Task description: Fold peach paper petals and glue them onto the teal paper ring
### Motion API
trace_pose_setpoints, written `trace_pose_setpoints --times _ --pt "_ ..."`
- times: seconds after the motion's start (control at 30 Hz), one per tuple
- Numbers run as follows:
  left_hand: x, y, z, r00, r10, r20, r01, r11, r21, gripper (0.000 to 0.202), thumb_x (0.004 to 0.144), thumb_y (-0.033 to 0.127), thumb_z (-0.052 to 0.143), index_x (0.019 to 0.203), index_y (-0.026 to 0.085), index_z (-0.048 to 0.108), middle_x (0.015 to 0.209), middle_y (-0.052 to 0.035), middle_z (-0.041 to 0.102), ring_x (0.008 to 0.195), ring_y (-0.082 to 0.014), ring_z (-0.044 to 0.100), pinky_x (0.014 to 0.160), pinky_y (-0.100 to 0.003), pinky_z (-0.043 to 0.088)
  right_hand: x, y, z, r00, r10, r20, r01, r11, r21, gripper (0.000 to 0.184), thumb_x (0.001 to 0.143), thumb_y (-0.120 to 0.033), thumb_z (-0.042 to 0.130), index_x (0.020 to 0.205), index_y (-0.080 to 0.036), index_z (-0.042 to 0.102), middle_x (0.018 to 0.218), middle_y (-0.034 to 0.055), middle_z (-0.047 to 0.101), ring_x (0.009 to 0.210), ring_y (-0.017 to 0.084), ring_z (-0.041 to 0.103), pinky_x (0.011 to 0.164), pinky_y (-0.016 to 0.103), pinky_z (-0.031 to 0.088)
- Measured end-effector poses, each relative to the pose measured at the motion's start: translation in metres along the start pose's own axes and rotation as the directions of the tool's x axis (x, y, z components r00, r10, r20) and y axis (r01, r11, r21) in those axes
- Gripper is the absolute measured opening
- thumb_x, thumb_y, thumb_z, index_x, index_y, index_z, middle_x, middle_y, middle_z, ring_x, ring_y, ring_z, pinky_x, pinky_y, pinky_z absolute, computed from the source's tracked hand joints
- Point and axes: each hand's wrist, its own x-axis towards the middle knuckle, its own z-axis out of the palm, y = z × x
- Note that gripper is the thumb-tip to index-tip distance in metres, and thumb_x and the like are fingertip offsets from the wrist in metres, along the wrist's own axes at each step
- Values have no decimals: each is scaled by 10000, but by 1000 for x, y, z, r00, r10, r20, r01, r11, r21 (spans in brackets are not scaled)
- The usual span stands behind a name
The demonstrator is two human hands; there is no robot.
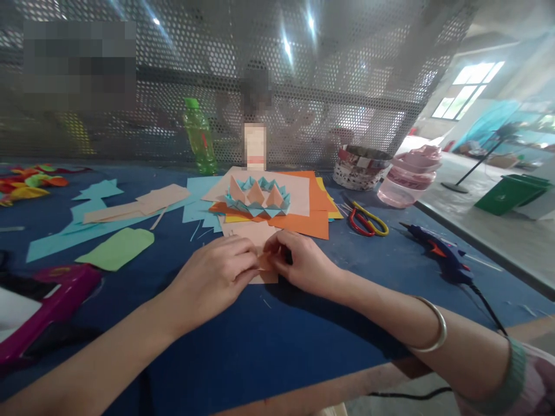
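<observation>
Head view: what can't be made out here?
All in the head view:
Peach paper: partly covered by the left hand and right hand.
Magenta object: cut off by the left edge.
Red marking on the green bottle: too small to read.
Whatever lies behind the mesh panel: obscured by it.

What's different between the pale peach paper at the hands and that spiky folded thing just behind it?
Colour: the peach paper looks plain; the spiky piece mixes light blue with peach.
Shape: the peach paper looks mostly flat; the spiky piece rises in pointed peaks.
Contact: both hands are at the peach paper; neither touches the spiky piece.
Shared: both show peach.
</observation>
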Motion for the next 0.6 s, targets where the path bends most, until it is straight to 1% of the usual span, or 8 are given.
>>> trace_pose_setpoints --times 0.07,0.17,0.27,0.4,0.5,0.6 --pt "-1 0 1 999 -45 21 46 996 -79 229 921 182 447 816 196 650 909 -50 653 890 -188 596 777 -313 448 -1 -1 -3 998 -55 3 55 997 -56 219 727 -65 530 908 -168 600 903 40 604 745 117 550 670 228 427" --pt "-1 1 2 993 -109 43 115 978 -172 196 896 154 482 801 197 647 896 -30 655 866 -168 602 757 -291 441 -2 -5 -8 987 -133 88 141 986 -92 235 693 -51 525 883 -165 603 875 39 597 753 126 550 687 230 436" --pt "0 1 0 984 -165 65 175 956 -236 188 866 133 511 754 193 649 857 -15 655 828 -155 607 734 -278 434 -3 -9 -11 972 -170 164 194 970 -146 183 690 -98 568 855 -160 617 848 42 610 770 143 551 708 244 434" --pt "1 -3 -1 961 -251 119 277 897 -345 144 816 174 575 710 208 666 826 11 672 775 -144 621 726 -269 440 -2 -9 -11 977 -104 186 137 975 -174 63 752 -175 611 806 -161 641 778 33 626 713 134 538 645 235 401" --pt "2 -5 -2 938 -308 159 346 850 -398 110 778 235 612 688 217 673 805 19 688 775 -157 634 735 -272 451 1 -6 -11 978 -62 201 95 983 -159 97 744 -132 613 814 -173 667 753 18 639 685 123 537 620 228 375" --pt "4 -5 -3 929 -331 167 370 850 -375 140 776 271 592 679 213 674 776 10 697 750 -165 636 705 -273 457 2 -5 -11 980 -42 194 75 983 -166 138 727 -95 601 819 -172 669 761 18 645 685 122 541 615 227 365"
